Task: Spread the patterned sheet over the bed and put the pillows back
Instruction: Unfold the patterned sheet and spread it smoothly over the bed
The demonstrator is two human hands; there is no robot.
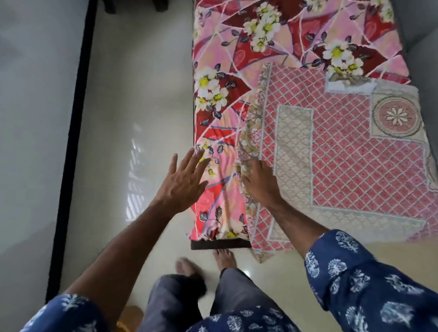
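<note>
The person stands at the near end of the bed [221, 244], both arms extended over it. A pink lattice-patterned sheet [341, 158] lies across the near right part of the bed, on top of a red floral cover [259, 35] that extends to the far end. The sheet's near edge hangs over the end of the bed toward the floor [129, 109].

The right hand [259, 180] rests on the sheet's left border, fingers curled into the fabric and gripping the edge. The left hand [185, 181] hovers beside the floral cover at the bed's left edge, with 5 fingers spread and straight, holding nothing.

Both sleeves [374, 285] are blue with a white print. 2 bare feet [223, 258] stand on the pale glossy floor just beside the dark bed frame. A dark strip runs along the left wall [24, 102].
</note>
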